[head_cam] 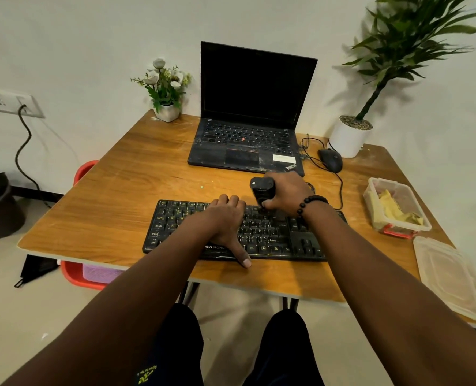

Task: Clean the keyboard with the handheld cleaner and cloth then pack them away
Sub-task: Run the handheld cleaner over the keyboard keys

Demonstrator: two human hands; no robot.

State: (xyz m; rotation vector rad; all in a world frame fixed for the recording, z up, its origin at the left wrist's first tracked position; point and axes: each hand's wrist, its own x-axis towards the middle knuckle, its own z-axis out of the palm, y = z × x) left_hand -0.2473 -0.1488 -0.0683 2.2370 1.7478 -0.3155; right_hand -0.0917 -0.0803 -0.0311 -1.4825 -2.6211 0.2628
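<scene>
A black keyboard (275,240) lies across the near part of the wooden table (125,196). My left hand (227,221) rests flat on its middle, fingers curled over the far edge and thumb hanging over the near edge. My right hand (285,195) grips a black handheld cleaner (260,192), held upright with its lower end on the top rows of keys. A yellow cloth (395,210) lies crumpled in a clear plastic box (371,215) at the right of the table.
An open black laptop (248,140) stands behind the keyboard, with a wired mouse (330,159) to its right. The box's lid (451,277) lies at the near right corner. A small flower pot (166,111) and a tall potted plant (349,137) stand at the back.
</scene>
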